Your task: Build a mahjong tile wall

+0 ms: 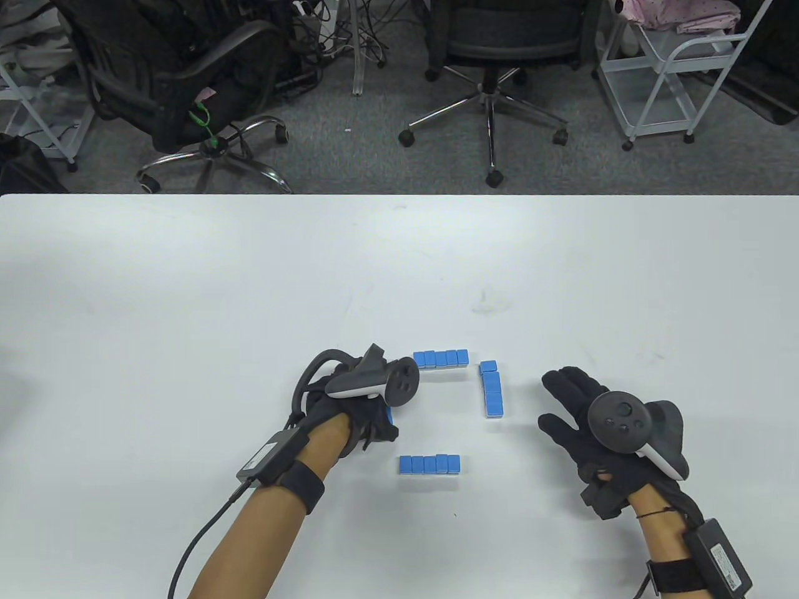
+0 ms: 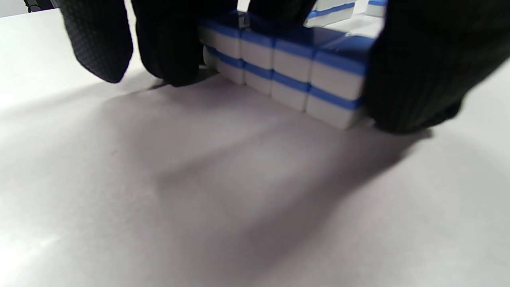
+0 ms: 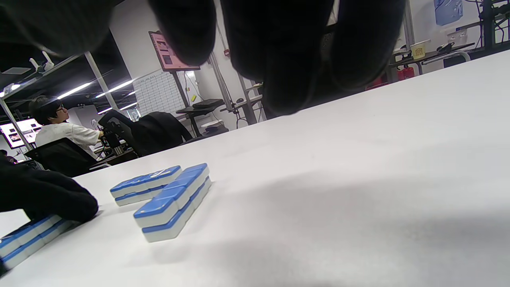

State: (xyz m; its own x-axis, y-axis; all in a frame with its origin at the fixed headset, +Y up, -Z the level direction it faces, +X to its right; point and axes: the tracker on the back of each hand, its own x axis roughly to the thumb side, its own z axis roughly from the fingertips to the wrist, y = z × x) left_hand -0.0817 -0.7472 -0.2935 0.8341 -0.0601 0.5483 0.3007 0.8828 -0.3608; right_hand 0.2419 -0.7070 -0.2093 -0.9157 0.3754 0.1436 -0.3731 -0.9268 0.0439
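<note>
Gripping a double-stacked row of blue-backed tiles, my left hand (image 1: 359, 412) is clamped end to end on it: in the left wrist view the gloved fingers (image 2: 167, 48) curl round one end of the held row (image 2: 295, 67) and another gloved digit presses the other end, with the row sitting on the tabletop (image 1: 187, 299). From above the row is mostly hidden under the hand and its tracker; only a sliver of blue shows.

My right hand (image 1: 599, 430) is flat and relaxed, fingers spread, holding nothing, resting toward the near right part of the tabletop, well apart from every tile.

Outward from the left hand, three rows already form a partial square: far row (image 1: 442, 359) running left-right just beyond the tracker, right row (image 1: 492, 388) running near-far with its far end tile slightly askew, near row (image 1: 429, 464) running left-right toward the near edge.

Key relation: the open side of the square is the left one, right where the left hand sits. The held row's long axis looks roughly near-far, matching the right row opposite, though I can't confirm that from above. My guess is it only needs nudging to line up between the left ends of the far and near rows. The left hand is clearly the nearer one; the right sits beyond the right row.
</note>
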